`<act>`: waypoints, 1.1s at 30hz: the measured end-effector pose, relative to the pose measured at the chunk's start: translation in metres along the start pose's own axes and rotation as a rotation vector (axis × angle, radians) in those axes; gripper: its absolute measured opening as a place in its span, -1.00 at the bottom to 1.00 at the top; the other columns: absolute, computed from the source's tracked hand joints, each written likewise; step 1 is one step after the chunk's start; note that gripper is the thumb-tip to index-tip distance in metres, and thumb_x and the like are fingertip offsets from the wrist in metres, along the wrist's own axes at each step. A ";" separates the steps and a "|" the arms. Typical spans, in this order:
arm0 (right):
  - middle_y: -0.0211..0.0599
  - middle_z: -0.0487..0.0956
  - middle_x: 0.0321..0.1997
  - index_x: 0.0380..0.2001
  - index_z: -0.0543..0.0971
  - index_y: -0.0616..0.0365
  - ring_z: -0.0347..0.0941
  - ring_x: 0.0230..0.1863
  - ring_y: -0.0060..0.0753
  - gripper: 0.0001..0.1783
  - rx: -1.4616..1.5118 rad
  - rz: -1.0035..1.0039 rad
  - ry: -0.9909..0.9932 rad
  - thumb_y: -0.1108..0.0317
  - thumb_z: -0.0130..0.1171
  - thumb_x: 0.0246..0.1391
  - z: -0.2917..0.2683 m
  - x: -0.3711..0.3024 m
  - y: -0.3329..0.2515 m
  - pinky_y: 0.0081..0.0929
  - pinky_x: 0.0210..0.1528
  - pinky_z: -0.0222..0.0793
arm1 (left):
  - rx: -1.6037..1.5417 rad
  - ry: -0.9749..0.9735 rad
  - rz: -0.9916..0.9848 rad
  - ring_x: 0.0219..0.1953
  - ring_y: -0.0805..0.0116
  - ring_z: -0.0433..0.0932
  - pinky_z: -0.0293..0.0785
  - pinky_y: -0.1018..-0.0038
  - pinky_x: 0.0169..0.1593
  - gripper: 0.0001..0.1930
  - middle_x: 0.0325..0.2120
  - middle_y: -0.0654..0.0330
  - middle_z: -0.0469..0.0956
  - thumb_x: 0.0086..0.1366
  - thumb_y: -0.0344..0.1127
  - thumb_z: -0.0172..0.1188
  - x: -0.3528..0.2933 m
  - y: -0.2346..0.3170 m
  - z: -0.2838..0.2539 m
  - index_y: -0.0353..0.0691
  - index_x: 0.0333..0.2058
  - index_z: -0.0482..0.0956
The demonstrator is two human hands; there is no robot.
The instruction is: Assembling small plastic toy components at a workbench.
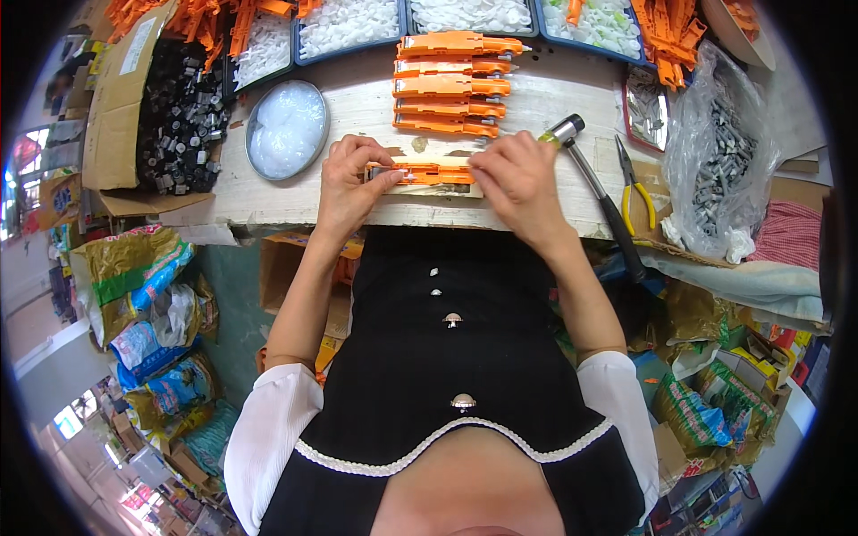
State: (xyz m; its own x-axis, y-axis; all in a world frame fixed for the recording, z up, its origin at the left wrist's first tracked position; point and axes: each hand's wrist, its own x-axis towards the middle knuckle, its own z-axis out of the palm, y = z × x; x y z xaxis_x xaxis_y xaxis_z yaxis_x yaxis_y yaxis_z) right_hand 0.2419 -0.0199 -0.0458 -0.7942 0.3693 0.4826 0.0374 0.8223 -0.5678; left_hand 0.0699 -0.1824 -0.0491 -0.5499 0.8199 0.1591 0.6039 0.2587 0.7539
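Observation:
An orange plastic part (pixel 435 173), long and narrow, lies across a small pale block near the table's front edge. The fingers of my left hand (pixel 350 183) pinch its left end. At its right end my right hand (pixel 520 183) has its fingers closed and bent down; its fingertips hide that end. Just beyond them, several similar orange parts (pixel 454 85) lie in a neat stacked row, with metal bits at their right ends.
A round dish (pixel 249 147) of clear pieces and a carton (pixel 112 134) of black parts are to the left. Blue trays (pixel 350 57) of white pieces line the back. To the right lie a hammer (pixel 597 183), yellow-handled pliers (pixel 640 207) and a plastic bag (pixel 706 223) of metal parts.

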 end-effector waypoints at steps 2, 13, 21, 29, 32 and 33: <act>-0.50 0.39 -0.50 -0.49 0.53 0.04 0.28 -0.35 -0.45 -0.91 0.004 -0.009 -0.030 0.41 0.20 -0.18 0.006 0.007 -0.010 -0.41 -0.26 -0.01 | -0.045 0.039 -0.047 -0.29 0.34 0.38 0.32 0.46 -0.24 -0.81 -0.40 0.26 0.44 -0.15 -0.40 0.36 -0.003 -0.002 0.002 -0.19 -0.48 0.56; -0.49 0.39 -0.48 -0.45 0.55 0.03 0.28 -0.33 -0.44 -0.86 -0.021 -0.064 -0.125 0.39 0.23 -0.19 0.031 0.019 -0.035 -0.39 -0.20 0.00 | -0.151 0.100 0.008 -0.23 0.32 0.33 0.32 0.47 -0.19 -0.76 -0.35 0.24 0.42 -0.17 -0.43 0.35 -0.016 -0.007 0.001 -0.22 -0.43 0.57; -0.47 0.39 -0.46 -0.37 0.57 -0.01 0.25 -0.32 -0.43 -0.80 -0.084 -0.081 -0.211 0.37 0.24 -0.18 0.041 0.023 -0.044 -0.40 -0.20 0.00 | -0.154 0.124 0.036 -0.24 0.31 0.31 0.26 0.45 -0.16 -0.76 -0.34 0.26 0.41 -0.18 -0.42 0.34 -0.018 -0.011 0.000 -0.21 -0.43 0.56; -0.45 0.40 -0.43 -0.40 0.55 0.01 0.27 -0.31 -0.39 -0.81 -0.092 -0.020 -0.141 0.36 0.24 -0.21 0.016 0.024 -0.031 -0.38 -0.23 0.01 | -0.078 0.049 0.092 -0.22 0.31 0.33 0.26 0.47 -0.14 -0.76 -0.34 0.23 0.42 -0.15 -0.44 0.32 -0.012 -0.008 -0.007 -0.23 -0.40 0.57; -0.41 0.43 -0.39 -0.39 0.55 0.04 0.30 -0.30 -0.34 -0.82 -0.180 0.050 -0.026 0.40 0.21 -0.18 -0.011 0.023 -0.002 -0.39 -0.26 0.04 | -0.077 0.070 0.164 -0.26 0.31 0.33 0.17 0.41 -0.14 -0.80 -0.37 0.29 0.43 -0.12 -0.33 0.31 0.006 -0.007 -0.013 -0.13 -0.42 0.58; -0.39 0.44 -0.38 -0.39 0.55 0.05 0.31 -0.29 -0.34 -0.83 -0.212 0.117 0.002 0.40 0.19 -0.16 -0.026 0.022 0.009 -0.39 -0.25 0.04 | -0.068 0.074 0.190 -0.25 0.31 0.33 0.17 0.40 -0.14 -0.80 -0.37 0.28 0.43 -0.12 -0.33 0.30 0.019 0.000 -0.016 -0.13 -0.42 0.58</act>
State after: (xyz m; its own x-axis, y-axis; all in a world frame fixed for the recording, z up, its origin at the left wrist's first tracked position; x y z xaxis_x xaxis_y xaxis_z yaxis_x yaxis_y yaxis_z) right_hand 0.2403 0.0073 -0.0232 -0.7758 0.4678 0.4235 0.2555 0.8465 -0.4670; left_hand 0.0508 -0.1752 -0.0360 -0.4726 0.8103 0.3466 0.6615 0.0662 0.7471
